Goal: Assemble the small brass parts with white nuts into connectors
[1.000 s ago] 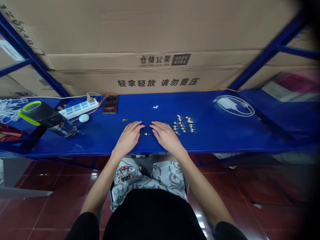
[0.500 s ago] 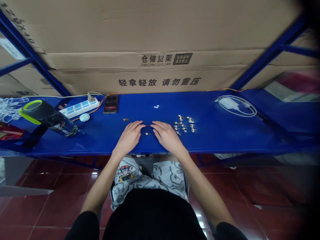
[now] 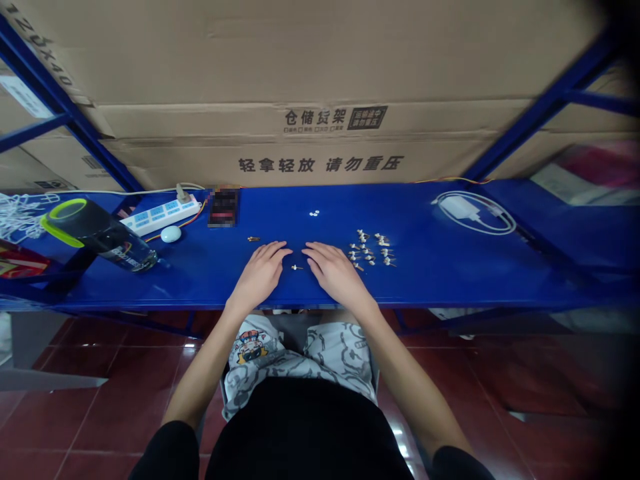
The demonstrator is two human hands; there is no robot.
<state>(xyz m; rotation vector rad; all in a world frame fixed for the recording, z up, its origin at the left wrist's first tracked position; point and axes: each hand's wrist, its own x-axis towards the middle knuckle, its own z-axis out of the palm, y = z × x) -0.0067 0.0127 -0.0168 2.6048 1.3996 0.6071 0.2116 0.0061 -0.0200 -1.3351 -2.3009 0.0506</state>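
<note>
My left hand (image 3: pixel 261 270) lies palm down on the blue shelf top (image 3: pixel 280 207), fingers stretched forward and holding nothing. Opposite it, my right hand (image 3: pixel 334 268) rests the same way, its fingers extended. Between the two thumbs lies one small white part with a thin metal pin (image 3: pixel 297 267), touched by neither hand. Beyond the left fingertips are a few small brass-coloured pins (image 3: pixel 254 239). Several small white pieces (image 3: pixel 314 213) sit farther back. Right of my right hand, many white parts with metal pins (image 3: pixel 369 250) lie in loose rows.
At the left are a dark bottle with a green lid (image 3: pixel 105 237), a white power strip (image 3: pixel 163 217), a pale round object (image 3: pixel 171 234) and a blurred dark item (image 3: pixel 223 207). A coiled white cable with charger (image 3: pixel 463 208) lies right. Cardboard (image 3: pixel 320 67) stands behind.
</note>
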